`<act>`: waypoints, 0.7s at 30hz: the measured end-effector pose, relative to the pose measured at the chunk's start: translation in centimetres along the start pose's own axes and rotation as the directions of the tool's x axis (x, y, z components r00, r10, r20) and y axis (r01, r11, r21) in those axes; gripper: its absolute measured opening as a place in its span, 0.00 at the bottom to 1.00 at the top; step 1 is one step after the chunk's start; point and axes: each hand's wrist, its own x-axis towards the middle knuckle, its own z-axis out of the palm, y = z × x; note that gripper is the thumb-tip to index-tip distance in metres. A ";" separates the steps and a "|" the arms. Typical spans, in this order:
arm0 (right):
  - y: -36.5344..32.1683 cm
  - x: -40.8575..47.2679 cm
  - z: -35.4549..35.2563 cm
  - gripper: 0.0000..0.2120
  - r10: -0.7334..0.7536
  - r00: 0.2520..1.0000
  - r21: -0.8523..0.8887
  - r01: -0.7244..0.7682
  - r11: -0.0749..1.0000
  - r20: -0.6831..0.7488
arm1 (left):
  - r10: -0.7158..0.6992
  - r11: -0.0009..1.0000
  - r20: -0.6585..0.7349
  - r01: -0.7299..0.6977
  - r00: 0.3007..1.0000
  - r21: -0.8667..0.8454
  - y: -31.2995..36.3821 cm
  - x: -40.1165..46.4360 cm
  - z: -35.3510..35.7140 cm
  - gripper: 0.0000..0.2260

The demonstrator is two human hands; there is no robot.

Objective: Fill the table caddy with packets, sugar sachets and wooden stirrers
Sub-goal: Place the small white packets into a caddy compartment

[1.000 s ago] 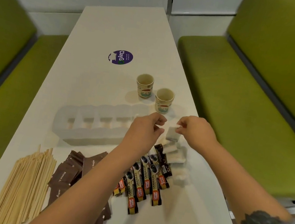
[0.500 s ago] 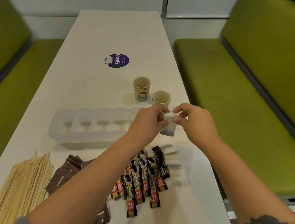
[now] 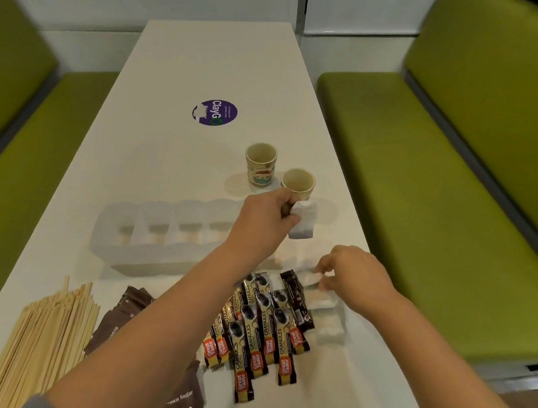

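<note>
A white table caddy (image 3: 136,256) with several compartments lies across the middle of the table. My left hand (image 3: 263,218) holds white sachets (image 3: 303,224) above the caddy's right end. My right hand (image 3: 355,278) pinches another white sachet (image 3: 314,278) at the small pile of white sachets (image 3: 329,330) near the right edge. Black and yellow coffee packets (image 3: 263,331) lie fanned out below my hands. Brown sugar sachets (image 3: 127,318) and a bundle of wooden stirrers (image 3: 40,344) lie at the lower left.
Two paper cups (image 3: 260,163) (image 3: 297,182) stand just behind the caddy's right end. A purple round sticker (image 3: 215,112) marks the white table (image 3: 212,57) farther back. Green benches (image 3: 434,199) run along both sides.
My right hand has let go of the sachet held up between both hands and dropped down to the white pile. My left hand keeps the sachets raised above the caddy's right end.
</note>
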 end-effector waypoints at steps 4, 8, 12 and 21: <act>0.0 0.4 -0.3 0.10 0.014 1.000 0.029 -0.013 1.000 -0.025 | -0.014 0.999 0.017 0.015 1.000 -0.034 0.0 -0.2 0.0 0.05; -0.3 0.8 -1.7 0.09 0.011 0.994 0.104 0.001 0.995 -0.111 | -0.023 0.999 0.022 0.024 1.000 -0.039 -0.1 -0.2 0.1 0.03; -0.8 1.3 -3.3 0.10 0.012 0.978 0.161 0.022 0.987 -0.209 | -0.025 0.999 0.044 0.027 0.999 -0.046 0.0 -0.3 0.2 0.05; -1.6 1.9 -4.6 0.13 0.011 0.950 0.099 0.021 0.995 -0.313 | 0.012 0.995 0.134 0.001 0.991 -0.097 0.3 -0.5 -0.3 0.08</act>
